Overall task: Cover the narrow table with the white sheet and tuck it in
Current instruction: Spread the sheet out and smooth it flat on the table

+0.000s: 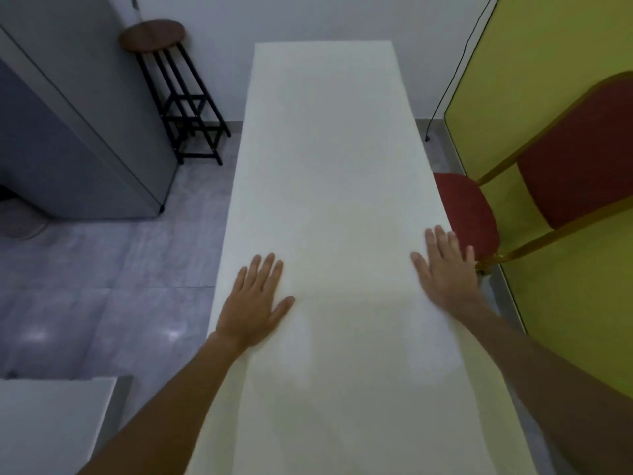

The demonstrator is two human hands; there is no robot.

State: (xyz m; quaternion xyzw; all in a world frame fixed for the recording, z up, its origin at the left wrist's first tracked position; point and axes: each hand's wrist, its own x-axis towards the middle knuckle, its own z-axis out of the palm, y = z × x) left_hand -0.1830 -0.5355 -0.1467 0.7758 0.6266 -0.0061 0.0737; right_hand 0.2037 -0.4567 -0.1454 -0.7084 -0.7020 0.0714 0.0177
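The white sheet (329, 159) lies smooth over the whole top of the narrow table, which runs away from me to the far wall. The table itself is hidden beneath it. My left hand (253, 303) rests flat on the sheet near the left edge, fingers spread and pointing forward. Near the right edge my right hand (445, 269) also lies flat on the sheet, fingers spread; its outer fingers reach the edge. Neither hand holds anything.
A red padded chair (469, 214) with a gold frame stands close against the table's right side, before a yellow panel (548, 80). A round wooden stool (154, 36) on black legs stands at the far left by a grey cabinet (68, 132). A white surface (51, 423) sits lower left.
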